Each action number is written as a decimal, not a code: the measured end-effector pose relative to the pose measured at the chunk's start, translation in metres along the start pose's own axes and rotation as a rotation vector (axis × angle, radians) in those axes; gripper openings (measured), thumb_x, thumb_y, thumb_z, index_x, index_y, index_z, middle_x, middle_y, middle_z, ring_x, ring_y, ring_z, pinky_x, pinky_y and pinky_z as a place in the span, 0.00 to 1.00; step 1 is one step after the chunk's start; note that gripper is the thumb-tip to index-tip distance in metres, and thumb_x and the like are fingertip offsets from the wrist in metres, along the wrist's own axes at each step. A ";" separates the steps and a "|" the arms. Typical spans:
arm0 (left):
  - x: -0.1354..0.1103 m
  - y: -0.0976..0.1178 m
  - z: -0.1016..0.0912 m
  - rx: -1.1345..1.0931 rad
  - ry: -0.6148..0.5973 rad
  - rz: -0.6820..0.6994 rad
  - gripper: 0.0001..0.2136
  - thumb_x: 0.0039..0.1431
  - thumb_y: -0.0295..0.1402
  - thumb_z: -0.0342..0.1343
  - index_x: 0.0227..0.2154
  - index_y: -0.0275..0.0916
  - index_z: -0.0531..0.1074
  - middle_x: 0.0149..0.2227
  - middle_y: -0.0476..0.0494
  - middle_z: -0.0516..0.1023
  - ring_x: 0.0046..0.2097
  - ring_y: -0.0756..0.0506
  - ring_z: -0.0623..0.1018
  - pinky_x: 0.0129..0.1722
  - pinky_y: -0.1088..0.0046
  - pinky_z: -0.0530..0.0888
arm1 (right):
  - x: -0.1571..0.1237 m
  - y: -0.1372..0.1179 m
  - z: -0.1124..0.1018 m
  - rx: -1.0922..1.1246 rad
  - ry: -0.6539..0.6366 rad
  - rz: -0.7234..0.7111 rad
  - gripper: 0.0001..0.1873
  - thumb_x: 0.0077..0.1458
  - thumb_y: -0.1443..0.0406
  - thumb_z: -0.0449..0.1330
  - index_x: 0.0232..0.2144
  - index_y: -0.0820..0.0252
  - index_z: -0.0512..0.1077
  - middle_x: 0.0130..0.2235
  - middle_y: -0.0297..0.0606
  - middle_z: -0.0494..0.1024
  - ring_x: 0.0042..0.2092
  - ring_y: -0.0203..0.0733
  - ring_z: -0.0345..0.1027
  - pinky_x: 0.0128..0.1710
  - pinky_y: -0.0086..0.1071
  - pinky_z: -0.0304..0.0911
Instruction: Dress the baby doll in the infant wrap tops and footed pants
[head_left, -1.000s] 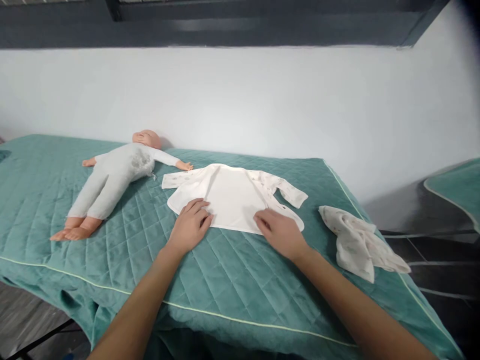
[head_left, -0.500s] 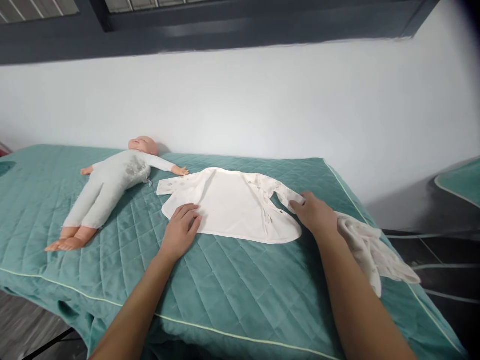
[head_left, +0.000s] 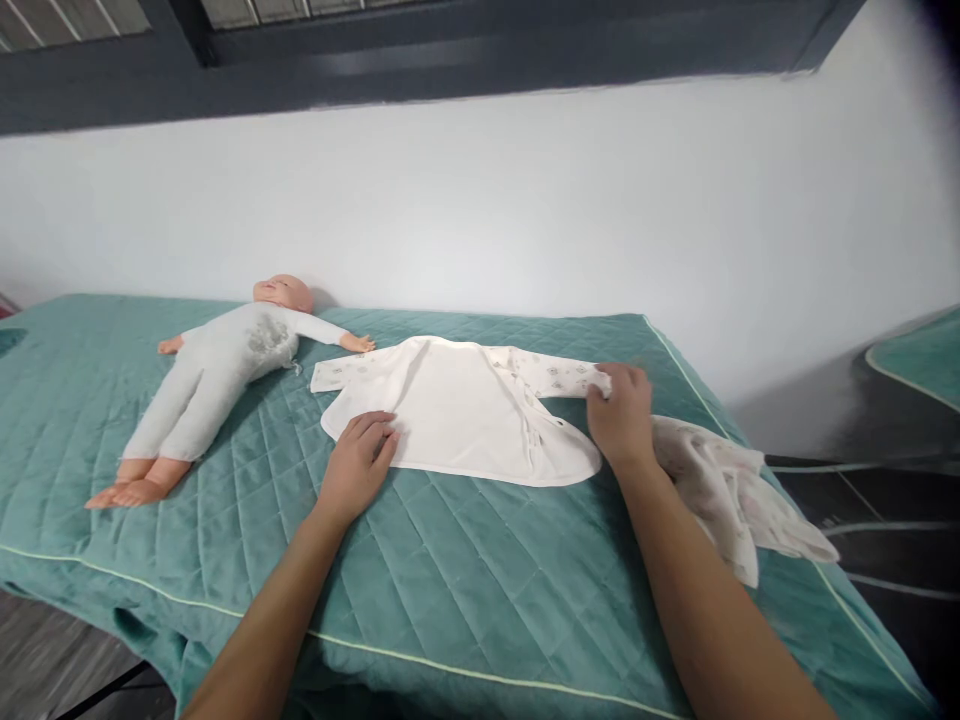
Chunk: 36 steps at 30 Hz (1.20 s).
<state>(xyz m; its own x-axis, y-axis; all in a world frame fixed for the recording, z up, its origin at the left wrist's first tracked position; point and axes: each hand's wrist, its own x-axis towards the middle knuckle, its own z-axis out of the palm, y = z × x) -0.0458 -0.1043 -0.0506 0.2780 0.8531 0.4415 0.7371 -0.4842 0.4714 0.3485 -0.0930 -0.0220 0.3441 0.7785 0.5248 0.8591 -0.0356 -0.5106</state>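
A white baby shirt (head_left: 465, 415) lies spread open on the green quilted cover, its plain inside facing up and its sleeves printed with small motifs. My left hand (head_left: 360, 455) rests on the shirt's lower left part, fingers stretched out and lying flat. At the end of the right sleeve, my right hand (head_left: 622, 410) has its fingers closed on the cuff. Left of the shirt a baby doll (head_left: 217, 365) with a white cloth body lies on its back; one of its hands is close to the left sleeve.
A crumpled pale printed garment (head_left: 720, 490) lies by the right edge of the green quilted cover (head_left: 465, 580), partly behind my right forearm. A white wall (head_left: 480, 210) runs along the back. Another green surface (head_left: 919, 360) stands at the far right.
My right hand has moved up and slightly away with the cuff, and the right sleeve, slanting down before, now lies straighter out to the side. My left hand stays in place.
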 end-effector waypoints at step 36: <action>0.143 0.116 0.131 0.094 -0.233 0.081 0.11 0.65 0.29 0.47 0.47 0.40 0.68 0.52 0.38 0.77 0.56 0.39 0.74 0.56 0.58 0.69 | -0.013 -0.043 0.007 0.526 -0.124 0.368 0.14 0.51 0.56 0.61 0.37 0.58 0.75 0.34 0.37 0.79 0.34 0.42 0.70 0.39 0.37 0.65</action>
<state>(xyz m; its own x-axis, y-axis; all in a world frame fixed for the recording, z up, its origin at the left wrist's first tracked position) 0.1600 -0.0127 -0.0325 0.4650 0.8391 0.2823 0.7572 -0.5422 0.3642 0.3047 -0.0975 -0.0113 0.5071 0.8415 0.1861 0.3826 -0.0263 -0.9236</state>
